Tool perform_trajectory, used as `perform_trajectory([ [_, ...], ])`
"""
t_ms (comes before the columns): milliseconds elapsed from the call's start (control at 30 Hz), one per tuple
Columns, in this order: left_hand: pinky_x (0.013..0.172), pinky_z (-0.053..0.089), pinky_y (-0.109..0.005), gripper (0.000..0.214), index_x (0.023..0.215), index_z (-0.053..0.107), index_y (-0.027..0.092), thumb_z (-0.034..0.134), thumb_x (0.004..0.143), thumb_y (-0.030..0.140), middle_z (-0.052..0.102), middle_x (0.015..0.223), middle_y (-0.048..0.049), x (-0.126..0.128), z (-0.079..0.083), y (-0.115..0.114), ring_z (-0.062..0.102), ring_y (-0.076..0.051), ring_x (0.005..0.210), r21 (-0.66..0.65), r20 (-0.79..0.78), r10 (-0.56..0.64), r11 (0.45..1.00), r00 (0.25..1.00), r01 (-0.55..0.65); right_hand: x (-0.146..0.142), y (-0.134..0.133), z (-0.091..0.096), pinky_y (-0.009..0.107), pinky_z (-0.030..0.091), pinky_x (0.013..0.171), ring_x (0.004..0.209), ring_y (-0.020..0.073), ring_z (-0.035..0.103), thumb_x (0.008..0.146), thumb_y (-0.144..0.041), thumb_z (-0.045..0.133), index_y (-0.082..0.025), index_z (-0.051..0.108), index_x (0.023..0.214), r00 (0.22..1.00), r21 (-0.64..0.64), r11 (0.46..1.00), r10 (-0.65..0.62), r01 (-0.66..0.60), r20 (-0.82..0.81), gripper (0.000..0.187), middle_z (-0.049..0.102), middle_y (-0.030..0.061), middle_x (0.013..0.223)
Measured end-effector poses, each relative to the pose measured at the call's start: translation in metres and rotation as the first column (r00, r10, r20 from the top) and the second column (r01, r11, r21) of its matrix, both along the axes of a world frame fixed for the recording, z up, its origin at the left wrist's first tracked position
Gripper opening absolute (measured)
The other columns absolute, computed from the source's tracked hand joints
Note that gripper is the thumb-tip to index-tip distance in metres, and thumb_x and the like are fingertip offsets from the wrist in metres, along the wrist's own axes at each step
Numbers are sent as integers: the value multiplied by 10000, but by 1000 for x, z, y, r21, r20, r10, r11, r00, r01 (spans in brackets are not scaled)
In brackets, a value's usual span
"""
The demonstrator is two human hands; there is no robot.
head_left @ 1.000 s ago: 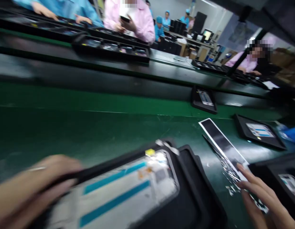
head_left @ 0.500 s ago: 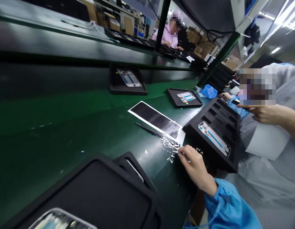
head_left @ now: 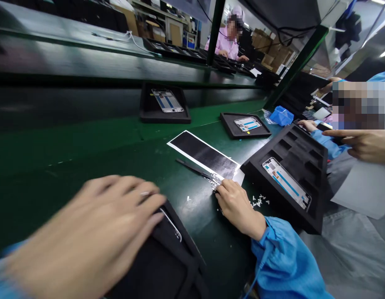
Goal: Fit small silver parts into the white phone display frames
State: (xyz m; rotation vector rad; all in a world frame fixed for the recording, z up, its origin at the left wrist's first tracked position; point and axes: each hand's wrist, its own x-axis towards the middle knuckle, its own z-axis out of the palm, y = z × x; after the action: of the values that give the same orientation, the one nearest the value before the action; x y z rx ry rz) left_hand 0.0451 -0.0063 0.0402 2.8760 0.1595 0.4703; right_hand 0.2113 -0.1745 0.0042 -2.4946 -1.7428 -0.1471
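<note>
My left hand [head_left: 93, 232] fills the lower left, blurred, fingers stretched out flat over a black foam tray [head_left: 167, 257]; nothing shows in it. My right hand [head_left: 236, 205], in a blue sleeve, rests on the green belt with fingers curled down onto a heap of small silvery pieces [head_left: 215, 180] beside black tweezers [head_left: 192, 168]. What the fingers pinch is hidden. A black sheet with a white border [head_left: 205, 154] lies just beyond the heap.
A black tray [head_left: 304, 158] holding a phone frame [head_left: 287, 182] stands right of my hand. Two more trays with frames [head_left: 165, 104] [head_left: 245, 125] sit farther along the belt. A co-worker's hand [head_left: 363, 143] is at right. Another person works across the line.
My left hand has come into view over the near tray. My right hand has shifted left and forward onto the heap of small pieces. The view has swung slightly.
</note>
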Motion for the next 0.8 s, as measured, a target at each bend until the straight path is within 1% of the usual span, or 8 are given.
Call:
perform_trajectory([
  [100,771,364,-457,263,780,586,169,341,830,252,589,836,-76,38,8,-18,499,-238,852,19,-221,-36,999,975,41,0,-3,-5,280,456,664,743,106,533,849,-263,493,-135,534,825,999,16,999,39,-38,-31,136,540,0,825],
  [167,722,398,-403,172,809,576,158,406,791,171,586,831,-64,63,5,-30,511,-208,788,6,-305,-50,998,951,55,0,-4,-5,268,442,656,730,105,513,843,-204,485,-137,519,782,996,43,997,64,-61,-62,97,521,-8,786],
  [233,702,428,-358,131,880,557,142,475,780,163,566,899,-57,82,0,-38,519,-184,796,-15,-369,-68,998,927,68,0,-7,-3,275,428,650,729,125,483,826,-169,481,-148,501,765,994,77,996,61,-54,-92,68,508,8,774],
  [333,722,455,-345,183,953,530,133,538,785,205,520,1008,-59,98,-7,-43,520,-172,858,-54,-432,-108,994,895,94,3,-12,-1,307,410,648,743,166,446,805,-186,493,-163,486,769,990,113,993,42,-27,-136,43,506,43,797],
  [400,734,463,-348,157,932,537,132,540,792,201,520,1010,-53,104,-8,-44,523,-168,867,-89,-461,-147,989,875,119,4,-14,-2,308,395,644,732,168,432,817,-165,457,-166,477,760,984,127,991,50,-28,-168,61,501,42,784],
  [533,725,471,-339,98,870,549,120,519,810,192,547,935,-39,107,-12,-45,538,-153,830,-149,-497,-193,980,846,136,1,-14,-4,301,370,654,717,158,410,838,-108,369,-164,462,752,967,151,987,93,-57,-238,138,489,35,763],
  [700,668,467,-302,121,870,535,117,487,835,222,554,798,-14,100,-17,-42,544,-127,720,-227,-490,-216,967,845,115,1,-13,-2,303,344,652,709,156,387,847,-110,342,-172,421,729,933,178,983,101,-40,-346,156,464,27,748],
  [800,638,449,-285,111,811,527,119,469,840,209,532,708,9,96,-13,-37,529,-116,661,-306,-467,-228,948,854,86,2,-14,3,290,338,646,691,144,385,852,-115,339,-179,403,719,899,210,978,93,-1,-427,161,448,11,723],
])
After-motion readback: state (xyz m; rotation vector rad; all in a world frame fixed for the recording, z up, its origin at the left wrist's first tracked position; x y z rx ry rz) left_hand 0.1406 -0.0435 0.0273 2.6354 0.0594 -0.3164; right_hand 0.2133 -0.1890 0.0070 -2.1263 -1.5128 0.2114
